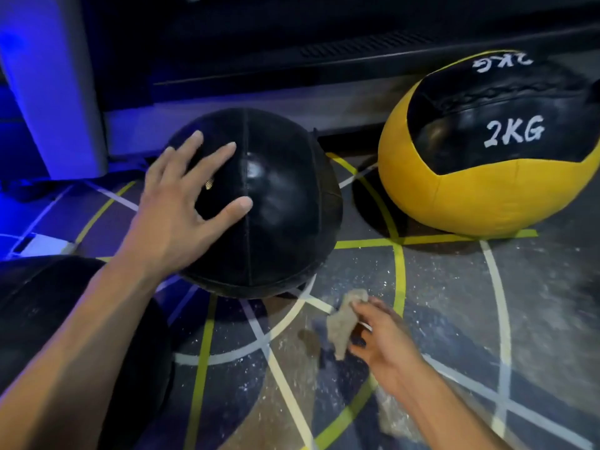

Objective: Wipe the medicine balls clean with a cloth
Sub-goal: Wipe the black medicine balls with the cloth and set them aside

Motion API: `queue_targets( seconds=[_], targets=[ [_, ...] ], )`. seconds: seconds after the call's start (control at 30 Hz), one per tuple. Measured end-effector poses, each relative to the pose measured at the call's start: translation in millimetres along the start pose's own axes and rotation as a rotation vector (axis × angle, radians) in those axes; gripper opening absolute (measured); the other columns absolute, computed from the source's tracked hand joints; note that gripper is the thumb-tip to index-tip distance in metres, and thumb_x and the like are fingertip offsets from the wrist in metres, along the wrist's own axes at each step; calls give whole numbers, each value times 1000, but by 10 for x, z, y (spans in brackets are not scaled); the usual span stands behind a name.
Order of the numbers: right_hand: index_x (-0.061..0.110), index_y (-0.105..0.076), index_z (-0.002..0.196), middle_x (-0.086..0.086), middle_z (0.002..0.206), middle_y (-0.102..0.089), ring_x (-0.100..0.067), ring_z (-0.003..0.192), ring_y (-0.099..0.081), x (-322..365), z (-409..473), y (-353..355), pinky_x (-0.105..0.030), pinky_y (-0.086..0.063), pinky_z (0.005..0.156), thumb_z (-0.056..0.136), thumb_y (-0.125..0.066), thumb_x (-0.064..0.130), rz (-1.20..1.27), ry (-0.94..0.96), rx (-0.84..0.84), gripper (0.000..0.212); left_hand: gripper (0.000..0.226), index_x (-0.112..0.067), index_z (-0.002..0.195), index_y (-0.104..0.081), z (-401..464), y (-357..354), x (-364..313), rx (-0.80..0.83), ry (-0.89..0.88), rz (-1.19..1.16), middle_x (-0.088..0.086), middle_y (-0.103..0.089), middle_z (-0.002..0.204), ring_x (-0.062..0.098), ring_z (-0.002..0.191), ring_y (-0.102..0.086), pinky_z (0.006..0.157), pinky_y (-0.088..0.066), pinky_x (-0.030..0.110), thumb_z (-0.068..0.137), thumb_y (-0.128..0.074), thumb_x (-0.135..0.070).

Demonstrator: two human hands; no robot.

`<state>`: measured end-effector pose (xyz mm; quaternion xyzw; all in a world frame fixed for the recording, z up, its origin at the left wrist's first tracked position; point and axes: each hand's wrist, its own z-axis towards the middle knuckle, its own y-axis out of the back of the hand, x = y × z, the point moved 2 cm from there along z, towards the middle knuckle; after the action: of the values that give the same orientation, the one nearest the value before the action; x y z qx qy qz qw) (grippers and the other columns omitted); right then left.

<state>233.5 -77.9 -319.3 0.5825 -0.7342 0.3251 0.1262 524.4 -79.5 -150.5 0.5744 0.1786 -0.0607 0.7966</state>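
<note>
black ball (276, 203) sits on the floor (454, 319) mid frame, left hand (181, 203) laid flat on its upper left side, fingers spread and straight, thumb out across the seam, pressing not gripping. cloth (344, 319) is below and right of the black ball, close to its lower edge but apart from it, pinched in the right hand (383, 339); fingers curled round the rag, blurred, exact hold hard to read. yellow ball (487, 151), marked 2kg, is right of the black ball, apart from it, untouched. a third dark ball (65, 319) shows below left of the black ball, partly behind the left arm; can't tell if the two touch. white post (48, 82) is up left of the black ball, dark bench or wall base behind it. risks, judged: the black ball is round and steadied only by a flat palm on one side, so a wipe pushed in from the right could roll it left toward the post or out from under the hand. the cloth is small and held by a loose-looking pinch, could slip or bunch so fingers rub the ball instead. floor looks dusty with white specks near the cloth; if the rag drags there it picks up grit and smears it on. the black ball's underside stays dirty unless turned. the yellow ball looks soft and slumped, may dent under pressure.
</note>
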Motion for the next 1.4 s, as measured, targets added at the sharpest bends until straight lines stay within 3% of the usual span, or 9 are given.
queue_targets(
  seconds=[0.13,0.27,0.53,0.7,0.8,1.0,1.1,1.23,1.4],
  targets=[
    [20,-63,114,-9,102,-70,-25,93,-67,327,334,-302,-49,-59,82,104,-54,16,94,79,35,14,77,-51,154,-34,88,-105,127,-19,-7,25,-7,-21,169,28,155,-19,125,-17,47,85,-50,-79],
    [27,-66,116,-2,98,-73,-17,84,-65,709,497,-713,-33,-52,69,103,-56,17,82,246,78,18,75,-53,154,-33,220,-79,222,-18,40,1,-8,-22,169,27,155,-20,123,-16,42,86,-51,-77],
    [24,-63,103,-5,89,-60,-13,81,-54,323,28,-1102,-34,-47,74,97,-64,9,-217,657,183,15,75,-56,152,-35,501,-42,417,0,79,-80,-7,-27,167,24,154,-26,125,-22,52,84,-49,-83],
    [23,-63,98,-11,96,-68,-27,91,-63,597,530,-986,-60,-53,95,100,-59,10,-78,439,-32,14,72,-53,151,-40,431,-65,388,-33,81,-127,-7,-29,166,22,153,-25,125,-24,51,85,-53,-79],
    [27,-59,94,-2,90,-66,-19,87,-62,504,416,-1107,-41,-53,85,98,-60,11,-83,531,-83,16,72,-55,150,-39,460,-75,370,-39,107,-134,-9,-29,166,21,153,-24,125,-23,47,84,-53,-80],
    [25,-59,99,15,95,-59,-7,83,-58,228,-201,-1345,-22,-46,70,100,-61,15,-521,1008,208,11,72,-59,149,-37,617,-83,228,-24,128,-47,-11,-31,165,25,151,-28,123,-23,46,83,-49,-85],
    [24,-60,100,13,92,-65,0,77,-62,403,35,-1117,-17,-48,65,101,-60,14,-443,921,118,10,67,-63,147,-36,652,-82,104,-14,173,-1,-18,-30,163,27,145,-28,115,-25,50,85,-53,-83],
    [21,-58,96,12,76,-59,-8,68,-52,603,378,-924,-37,-43,68,97,-60,8,-302,715,-105,13,67,-63,146,-37,578,-98,43,-40,194,11,-21,-29,162,26,140,-29,105,-26,46,84,-52,-84],
    [13,-55,94,-1,90,-58,-18,77,-56,173,-259,-1308,-37,-49,69,99,-55,1,-492,838,299,13,69,-61,147,-38,651,-110,-18,-52,207,53,-19,-31,161,29,139,-31,100,-27,44,83,-49,-86]
  ],
)
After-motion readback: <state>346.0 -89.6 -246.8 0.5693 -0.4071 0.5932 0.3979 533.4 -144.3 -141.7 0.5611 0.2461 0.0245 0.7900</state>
